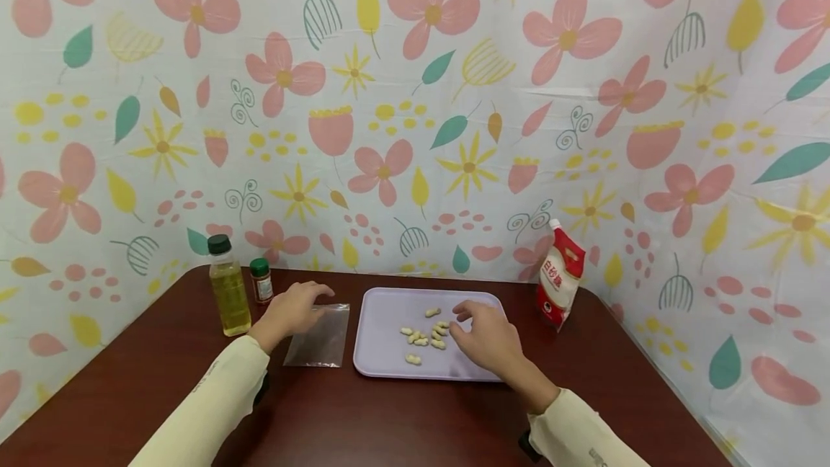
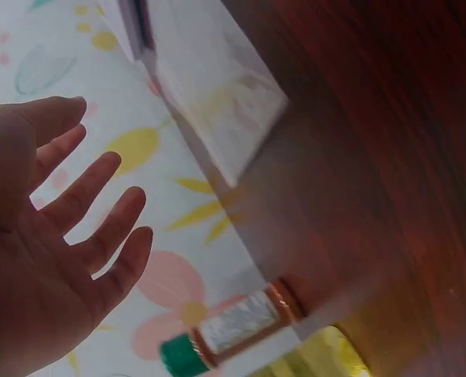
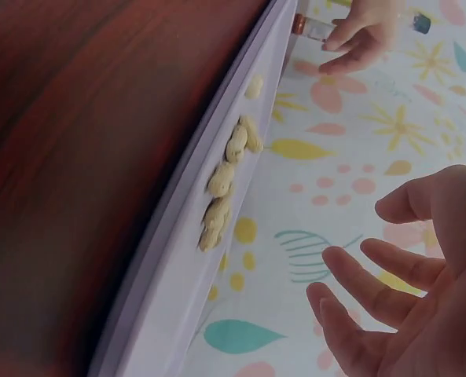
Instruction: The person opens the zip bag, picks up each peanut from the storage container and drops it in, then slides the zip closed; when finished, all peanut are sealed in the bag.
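My left hand (image 1: 295,310) hovers over a clear plastic bag (image 1: 322,341) that lies flat on the table. In the left wrist view its fingers (image 2: 91,200) are spread and loosely bent, with nothing in them. My right hand (image 1: 488,337) is above the right part of a pale purple tray (image 1: 389,303), also holding nothing. Several peanuts in their shells (image 1: 413,359) lie on the tray, left of the right hand. The right wrist view shows the peanuts (image 3: 221,181) in a row from the side, apart from the relaxed fingers (image 3: 374,294).
On the left stand an oil bottle (image 1: 230,294) with a dark cap and a small jar (image 1: 262,283) with a green lid. A red and white spouted pouch (image 1: 559,279) stands at the back right. A flowered cloth (image 1: 415,128) hangs behind the dark table (image 1: 363,424).
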Tool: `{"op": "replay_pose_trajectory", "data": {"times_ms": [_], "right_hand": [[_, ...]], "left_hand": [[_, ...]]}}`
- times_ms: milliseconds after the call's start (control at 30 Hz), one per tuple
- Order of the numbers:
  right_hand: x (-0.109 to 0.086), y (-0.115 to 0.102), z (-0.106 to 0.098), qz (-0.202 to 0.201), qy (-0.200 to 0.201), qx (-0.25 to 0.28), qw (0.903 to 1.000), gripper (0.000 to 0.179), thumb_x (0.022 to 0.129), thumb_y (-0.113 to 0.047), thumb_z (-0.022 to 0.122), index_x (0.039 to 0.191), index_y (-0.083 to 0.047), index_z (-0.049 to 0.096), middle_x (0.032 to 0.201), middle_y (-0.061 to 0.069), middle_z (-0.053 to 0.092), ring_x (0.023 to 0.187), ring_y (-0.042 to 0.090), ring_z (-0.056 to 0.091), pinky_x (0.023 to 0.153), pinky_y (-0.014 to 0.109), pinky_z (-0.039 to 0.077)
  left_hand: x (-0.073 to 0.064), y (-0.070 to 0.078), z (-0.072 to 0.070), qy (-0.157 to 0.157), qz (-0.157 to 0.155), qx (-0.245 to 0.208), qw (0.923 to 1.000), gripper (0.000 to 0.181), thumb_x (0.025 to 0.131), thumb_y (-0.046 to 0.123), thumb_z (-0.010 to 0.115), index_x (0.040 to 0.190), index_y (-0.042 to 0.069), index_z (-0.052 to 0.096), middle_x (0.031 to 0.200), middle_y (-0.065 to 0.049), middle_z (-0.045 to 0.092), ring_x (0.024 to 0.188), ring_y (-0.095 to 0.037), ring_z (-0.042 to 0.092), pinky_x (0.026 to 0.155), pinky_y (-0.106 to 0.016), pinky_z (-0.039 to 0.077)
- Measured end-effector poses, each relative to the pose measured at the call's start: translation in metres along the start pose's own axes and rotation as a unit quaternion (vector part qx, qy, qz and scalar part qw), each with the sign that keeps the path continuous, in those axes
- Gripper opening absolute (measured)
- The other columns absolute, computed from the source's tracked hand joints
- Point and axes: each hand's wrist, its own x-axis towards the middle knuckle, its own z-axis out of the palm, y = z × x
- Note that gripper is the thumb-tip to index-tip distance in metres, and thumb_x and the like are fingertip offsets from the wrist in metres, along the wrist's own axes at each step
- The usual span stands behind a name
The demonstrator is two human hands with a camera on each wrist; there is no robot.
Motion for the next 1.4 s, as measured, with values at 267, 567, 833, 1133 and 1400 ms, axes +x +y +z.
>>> {"op": "replay_pose_trajectory", "data": {"times_ms": [267,567,833,1133,1400], "right_hand": [[-0.003,-0.006,0.002,-0.010,-0.005,0.033,0.9994,0.014,0.087,-0.024,0.071,0.099,-0.017,0.074,0.089,-0.005,0.073,0.084,0.021,0.066,0.071,0.037,0.051],[-0.014,-0.017,0.000,-0.037,-0.017,0.100,0.9942,0.007,0.086,-0.016,0.071,0.092,-0.015,0.074,0.082,-0.011,0.070,0.071,0.007,0.062,0.067,0.030,0.051],[-0.019,-0.026,-0.005,-0.058,-0.025,0.126,0.9900,0.005,0.086,-0.018,0.073,0.089,-0.013,0.074,0.079,-0.013,0.069,0.072,0.012,0.064,0.066,0.027,0.050],[-0.020,-0.027,-0.006,-0.057,-0.041,0.130,0.9890,0.004,0.088,-0.020,0.072,0.089,-0.015,0.074,0.081,-0.012,0.069,0.072,0.012,0.064,0.063,0.026,0.050],[-0.023,-0.029,-0.007,-0.060,-0.046,0.137,0.9877,0.004,0.088,-0.015,0.071,0.091,-0.016,0.073,0.081,-0.011,0.070,0.071,0.013,0.064,0.062,0.026,0.050]], "left_hand": [[0.002,-0.022,0.004,-0.045,-0.041,-0.065,0.9960,0.036,0.094,0.020,0.068,0.129,0.010,0.064,0.132,-0.016,0.059,0.117,-0.037,0.057,0.084,-0.054,0.049],[0.007,-0.042,0.007,-0.070,-0.093,-0.084,0.9897,0.035,0.096,0.020,0.065,0.129,0.008,0.063,0.129,-0.019,0.060,0.116,-0.040,0.056,0.085,-0.060,0.046],[0.006,-0.047,0.006,-0.088,-0.120,-0.070,0.9863,0.033,0.092,0.020,0.070,0.123,0.008,0.066,0.118,-0.013,0.064,0.108,-0.034,0.060,0.082,-0.059,0.046],[0.009,-0.038,0.004,-0.125,-0.134,-0.040,0.9822,0.034,0.090,0.015,0.072,0.123,0.008,0.066,0.106,-0.007,0.067,0.097,-0.028,0.063,0.076,-0.053,0.048],[0.010,-0.035,-0.005,-0.148,-0.133,-0.040,0.9792,0.034,0.086,0.008,0.070,0.120,0.007,0.067,0.117,-0.018,0.065,0.097,-0.033,0.061,0.074,-0.050,0.049]]}}
